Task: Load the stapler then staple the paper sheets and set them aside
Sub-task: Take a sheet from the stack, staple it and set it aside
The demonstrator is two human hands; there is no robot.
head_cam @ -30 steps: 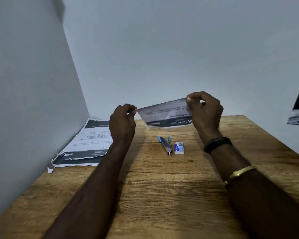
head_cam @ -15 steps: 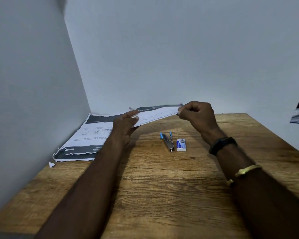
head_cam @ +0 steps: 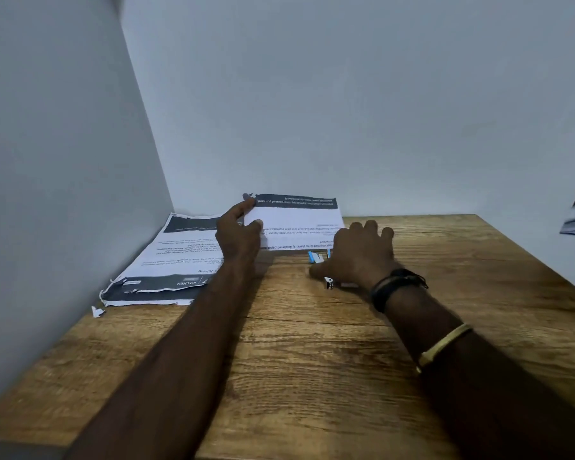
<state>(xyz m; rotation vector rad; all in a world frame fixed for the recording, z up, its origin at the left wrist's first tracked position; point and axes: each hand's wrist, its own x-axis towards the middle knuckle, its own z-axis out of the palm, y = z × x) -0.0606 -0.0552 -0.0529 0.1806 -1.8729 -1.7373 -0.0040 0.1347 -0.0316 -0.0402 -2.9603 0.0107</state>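
Wood-grain table (head_cam: 312, 376) against 2 pale walls (head_cam: 346, 94), paper stack (head_cam: 166, 260) at left

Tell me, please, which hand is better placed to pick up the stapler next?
The right hand: it is spread directly over the stapler, while the left hand is busy holding the paper sheet.

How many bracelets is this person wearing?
2: a black band at the right wrist and a gold bangle further up that arm. The left forearm shows none.
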